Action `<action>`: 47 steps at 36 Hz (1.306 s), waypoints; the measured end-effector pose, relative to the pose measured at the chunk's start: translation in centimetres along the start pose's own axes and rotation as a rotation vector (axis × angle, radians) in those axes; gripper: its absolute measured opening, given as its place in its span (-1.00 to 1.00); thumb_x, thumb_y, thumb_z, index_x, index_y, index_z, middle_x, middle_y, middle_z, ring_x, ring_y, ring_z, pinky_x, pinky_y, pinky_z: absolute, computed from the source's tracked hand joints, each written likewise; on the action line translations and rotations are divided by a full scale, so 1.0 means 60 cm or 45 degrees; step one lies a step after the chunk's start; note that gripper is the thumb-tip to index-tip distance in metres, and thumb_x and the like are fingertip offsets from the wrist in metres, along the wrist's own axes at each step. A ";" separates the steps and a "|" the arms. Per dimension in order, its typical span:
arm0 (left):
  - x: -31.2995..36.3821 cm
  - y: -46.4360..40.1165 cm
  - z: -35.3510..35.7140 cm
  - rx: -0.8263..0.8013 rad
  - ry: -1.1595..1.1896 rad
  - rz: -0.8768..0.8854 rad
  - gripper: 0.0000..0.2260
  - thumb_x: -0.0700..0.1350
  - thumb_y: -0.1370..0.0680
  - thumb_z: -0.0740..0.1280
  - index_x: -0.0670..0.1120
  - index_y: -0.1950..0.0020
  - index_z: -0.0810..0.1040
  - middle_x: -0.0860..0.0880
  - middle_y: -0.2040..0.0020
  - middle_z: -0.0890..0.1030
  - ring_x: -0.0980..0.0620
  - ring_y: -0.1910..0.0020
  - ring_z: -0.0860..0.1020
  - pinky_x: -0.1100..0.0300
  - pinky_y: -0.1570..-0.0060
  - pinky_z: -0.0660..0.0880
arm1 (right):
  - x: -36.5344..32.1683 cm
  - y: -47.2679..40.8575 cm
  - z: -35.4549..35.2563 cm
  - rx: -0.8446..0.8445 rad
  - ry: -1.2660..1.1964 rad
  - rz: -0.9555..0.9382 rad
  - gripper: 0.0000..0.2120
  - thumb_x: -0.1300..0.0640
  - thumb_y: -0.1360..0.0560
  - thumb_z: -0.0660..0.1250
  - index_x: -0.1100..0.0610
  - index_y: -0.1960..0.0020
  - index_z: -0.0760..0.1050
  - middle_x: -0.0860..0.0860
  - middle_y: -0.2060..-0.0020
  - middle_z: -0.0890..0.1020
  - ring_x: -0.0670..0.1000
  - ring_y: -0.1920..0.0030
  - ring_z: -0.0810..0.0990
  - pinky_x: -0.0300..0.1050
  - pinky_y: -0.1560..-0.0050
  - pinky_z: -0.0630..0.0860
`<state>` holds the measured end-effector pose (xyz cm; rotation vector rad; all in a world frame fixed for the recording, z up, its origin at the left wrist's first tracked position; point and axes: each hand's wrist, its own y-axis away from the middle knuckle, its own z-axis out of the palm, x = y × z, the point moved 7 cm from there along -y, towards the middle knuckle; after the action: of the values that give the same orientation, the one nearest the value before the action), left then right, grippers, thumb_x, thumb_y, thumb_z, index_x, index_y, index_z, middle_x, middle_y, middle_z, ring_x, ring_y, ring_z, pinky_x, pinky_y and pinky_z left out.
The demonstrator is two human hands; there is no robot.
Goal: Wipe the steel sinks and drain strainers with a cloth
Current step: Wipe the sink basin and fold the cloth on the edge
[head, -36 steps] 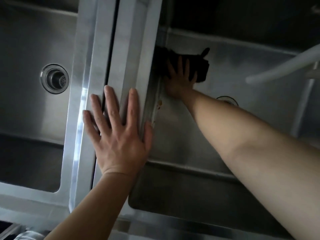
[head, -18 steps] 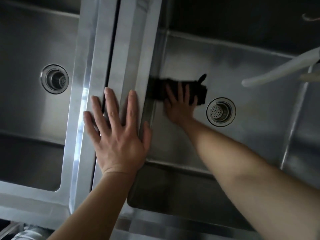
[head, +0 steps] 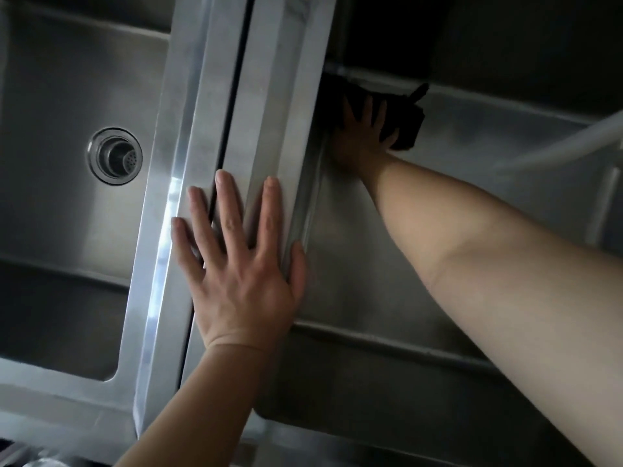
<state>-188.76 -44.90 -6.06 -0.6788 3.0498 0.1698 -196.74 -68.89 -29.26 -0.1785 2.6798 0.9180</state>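
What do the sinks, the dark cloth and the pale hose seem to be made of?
Left sink and right sink: brushed stainless steel, by the grey sheen and fine grain. Cloth under the right hand: soft dark fabric, probably; it folds. Hose: likely pale plastic or rubber, too blurred to be sure.

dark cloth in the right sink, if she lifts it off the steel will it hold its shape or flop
The dark cloth will probably flop: it lies flattened under the right hand, with a loose corner sticking up. It looks thin, so likely light. Pushed, it should glide easily over the smooth floor of the right sink, though whether it is wet can't be told.
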 end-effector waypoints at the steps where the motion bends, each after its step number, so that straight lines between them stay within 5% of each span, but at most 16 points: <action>1: 0.001 0.000 -0.001 -0.002 -0.007 -0.003 -0.34 0.18 -0.59 0.16 0.05 -0.64 0.03 -0.23 -0.63 0.03 -0.35 -0.59 -0.02 -0.32 -0.50 -0.03 | 0.006 0.022 0.015 -0.023 0.046 -0.031 -0.39 -0.20 -0.62 0.04 -0.23 -0.60 -0.12 0.02 -0.62 -0.22 0.17 -0.58 -0.34 0.48 -0.42 -0.30; 8: 0.002 0.001 -0.003 -0.003 0.010 -0.032 -0.34 0.18 -0.58 0.16 0.07 -0.64 0.04 -0.22 -0.63 0.03 -0.34 -0.58 -0.01 -0.33 -0.50 -0.03 | 0.083 0.267 0.133 -0.159 0.373 -0.651 -0.48 -0.11 -0.65 0.14 -0.17 -0.58 0.15 0.12 -0.62 0.04 0.28 -0.60 -0.11 0.48 -0.44 -0.13; 13: 0.000 0.002 -0.002 0.015 0.003 -0.036 -0.33 0.17 -0.57 0.16 0.10 -0.63 0.02 -0.21 -0.63 0.03 -0.34 -0.59 -0.01 -0.32 -0.51 -0.03 | 0.118 0.388 0.212 -0.478 0.763 -0.928 -0.50 -0.15 -0.69 -0.03 -0.31 -0.58 -0.09 0.01 -0.62 -0.20 0.19 -0.59 -0.30 0.43 -0.45 -0.32; 18: 0.001 0.003 -0.005 -0.043 -0.015 -0.034 -0.31 0.20 -0.55 0.12 0.11 -0.63 -0.05 -0.20 -0.64 -0.04 -0.32 -0.59 -0.08 -0.30 -0.52 -0.08 | 0.142 0.424 0.202 -0.594 1.049 -1.080 -0.39 0.08 -0.67 0.08 -0.34 -0.57 -0.09 -0.01 -0.62 -0.21 0.16 -0.59 -0.30 0.42 -0.46 -0.29; 26: -0.005 0.003 -0.006 -0.126 0.016 0.042 -0.19 0.27 -0.50 0.22 0.14 -0.63 -0.12 -0.19 -0.64 -0.14 -0.31 -0.59 -0.16 -0.27 -0.52 -0.16 | 0.295 0.475 0.155 -0.857 1.313 -1.062 -0.28 0.18 -0.62 0.17 -0.35 -0.56 -0.08 -0.08 -0.61 -0.26 0.11 -0.58 -0.36 0.41 -0.48 -0.24; 33: 0.003 0.002 -0.005 -0.145 -0.048 0.051 -0.18 0.31 -0.54 0.22 0.16 -0.62 -0.22 -0.20 -0.63 -0.18 -0.33 -0.58 -0.18 -0.31 -0.51 -0.15 | 0.406 0.510 0.089 -0.949 1.285 -0.798 -0.27 0.23 -0.58 0.23 -0.35 -0.54 0.06 -0.12 -0.61 -0.21 0.07 -0.59 -0.31 0.36 -0.50 -0.21; 36: 0.005 0.000 -0.007 -0.217 -0.033 0.025 -0.18 0.32 -0.55 0.21 0.15 -0.61 -0.24 -0.20 -0.63 -0.22 -0.31 -0.58 -0.22 -0.29 -0.52 -0.18 | 0.398 0.528 0.060 -0.844 0.890 -0.590 -0.40 0.16 -0.60 0.18 -0.32 -0.52 0.19 -0.10 -0.63 -0.11 0.04 -0.61 -0.23 0.28 -0.54 -0.19; 40: 0.039 0.029 -0.026 -0.226 0.089 0.011 -0.16 0.16 -0.55 0.34 0.14 -0.62 -0.17 -0.18 -0.63 -0.24 -0.28 -0.58 -0.25 -0.26 -0.53 -0.21 | 0.395 0.544 -0.027 -0.558 0.267 -0.226 -0.44 -0.04 -0.63 0.18 -0.28 -0.57 0.07 -0.05 -0.63 -0.08 0.05 -0.62 -0.15 0.30 -0.54 -0.14; 43: 0.129 0.089 -0.028 -0.207 0.140 0.437 -0.25 0.06 -0.55 0.34 0.16 -0.62 -0.02 -0.13 -0.64 -0.16 -0.22 -0.60 -0.19 -0.22 -0.52 -0.19 | 0.414 0.565 -0.111 -0.251 0.039 -0.060 -0.44 -0.10 -0.61 0.22 -0.20 -0.57 0.13 -0.01 -0.63 0.00 0.08 -0.62 -0.10 0.30 -0.54 -0.08; 47: 0.235 0.172 0.067 -0.713 0.152 0.831 -0.42 0.05 -0.60 0.27 0.12 -0.60 0.17 -0.06 -0.65 -0.06 -0.14 -0.62 -0.12 -0.15 -0.53 -0.13 | 0.448 0.617 -0.201 0.138 -0.078 0.067 -0.47 -0.04 -0.58 0.27 -0.08 -0.54 0.29 0.08 -0.61 0.12 0.13 -0.61 0.02 0.25 -0.51 0.06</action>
<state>-205.95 -41.15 -9.48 0.3646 3.2130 1.0380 -233.00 -47.67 -7.48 -0.0549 2.6801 0.7774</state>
